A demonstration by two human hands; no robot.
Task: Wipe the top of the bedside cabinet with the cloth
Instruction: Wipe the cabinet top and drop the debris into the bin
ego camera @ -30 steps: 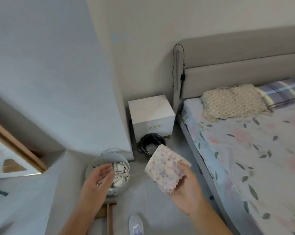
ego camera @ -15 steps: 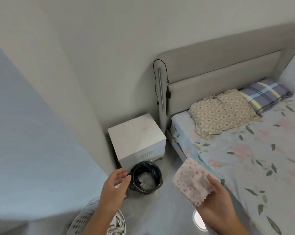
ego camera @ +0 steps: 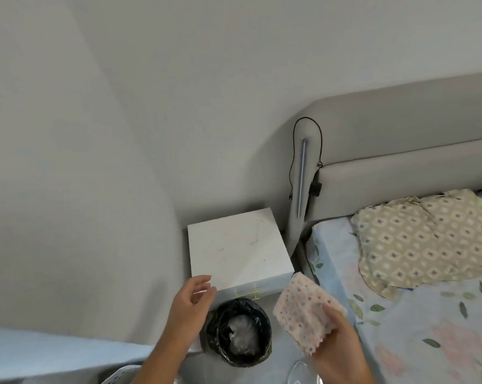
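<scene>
Nearest, the right hand sits at about five o'clock, thumb pinching a folded, pink-dotted cloth against the fingers, the flat face turned up and forward, which looks like a way to keep a broad pad ready to lay down. At seven o'clock the left hand is loose and holds nothing, fingers half curled and hovering at the cabinet's near-left corner, perhaps to steady the person. Between the hands, on the floor, stands a small bin with a black liner, just in front of the cabinet. Beyond it, near the centre of the view, is the white bedside cabinet, its top bare but for faint marks; the cloth has not reached it, so wiping seems yet to start. Farther off at three o'clock lies the bed with a patterned pillow, and a grey headboard at two o'clock.
</scene>
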